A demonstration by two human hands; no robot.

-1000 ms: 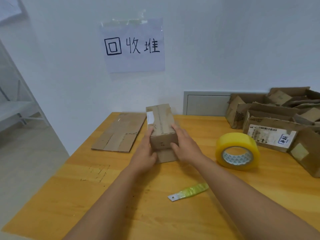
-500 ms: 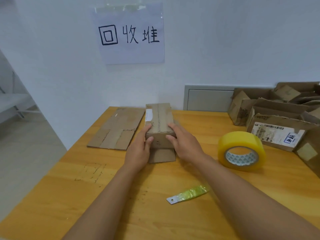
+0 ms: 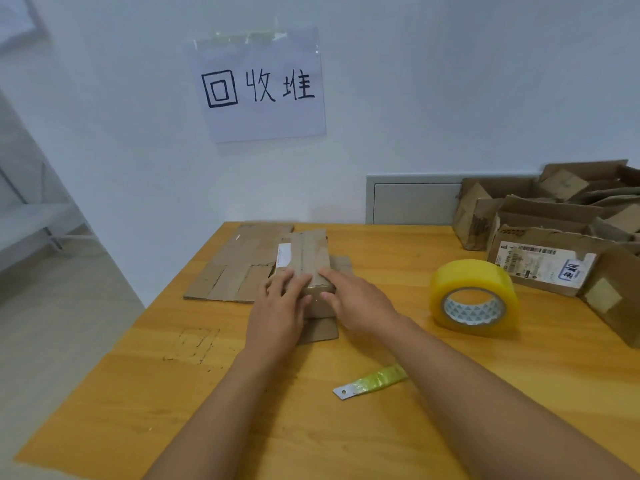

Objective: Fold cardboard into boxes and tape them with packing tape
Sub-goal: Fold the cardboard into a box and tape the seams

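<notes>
Fingers (image 3: 294, 282) on one box (image 3: 304, 261), one tape roll (image 3: 473, 296)

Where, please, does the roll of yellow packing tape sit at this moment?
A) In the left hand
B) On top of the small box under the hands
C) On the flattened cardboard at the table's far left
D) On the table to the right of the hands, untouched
D: the tape roll lies on the table, apart from the right hand and the left hand, which both rest on the small box.
</notes>
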